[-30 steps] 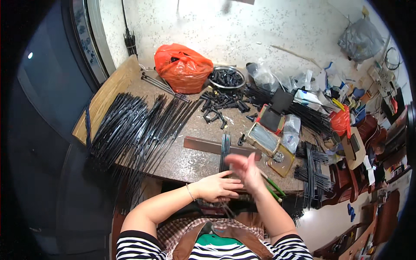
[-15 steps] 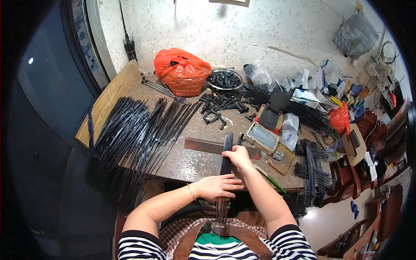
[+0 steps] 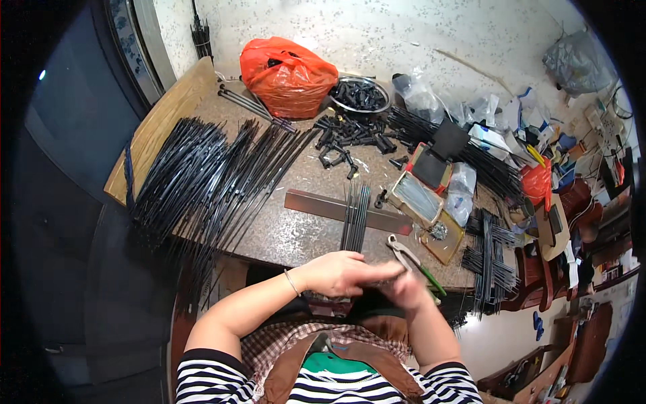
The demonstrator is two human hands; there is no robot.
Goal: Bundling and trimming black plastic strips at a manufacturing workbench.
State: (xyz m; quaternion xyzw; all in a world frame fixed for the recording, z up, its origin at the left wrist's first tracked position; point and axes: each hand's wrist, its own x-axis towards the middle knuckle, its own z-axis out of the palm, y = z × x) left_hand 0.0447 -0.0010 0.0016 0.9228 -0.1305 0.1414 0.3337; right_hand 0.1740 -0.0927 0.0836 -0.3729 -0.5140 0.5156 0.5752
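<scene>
A bundle of thin black rods (image 3: 356, 219) lies across a long flat metal bar (image 3: 313, 204) near the table's front edge, its upper ends slightly fanned. My left hand (image 3: 340, 273) is over the near part of the rods, fingers stretched toward the right; whether it touches them I cannot tell. Just right of it, my right hand (image 3: 409, 291) is raised off the rods and smeared by motion, so its fingers are unclear. Pincers with green handles (image 3: 406, 254) rest on the table beyond my right hand.
Many loose black rods (image 3: 195, 175) cover the table's left side. Black plastic fittings (image 3: 350, 138) lie behind the bar, near a metal bowl (image 3: 383, 108) and a red plastic bag (image 3: 289, 81). Rightward are an open box (image 3: 416, 196), a yellowish tray (image 3: 449, 246) and crossed rod bundles (image 3: 488, 252).
My right hand has let go of the rod bundle and moved down and right. My left hand has shifted slightly up, and the rods have spread a little. The view has also shifted.
</scene>
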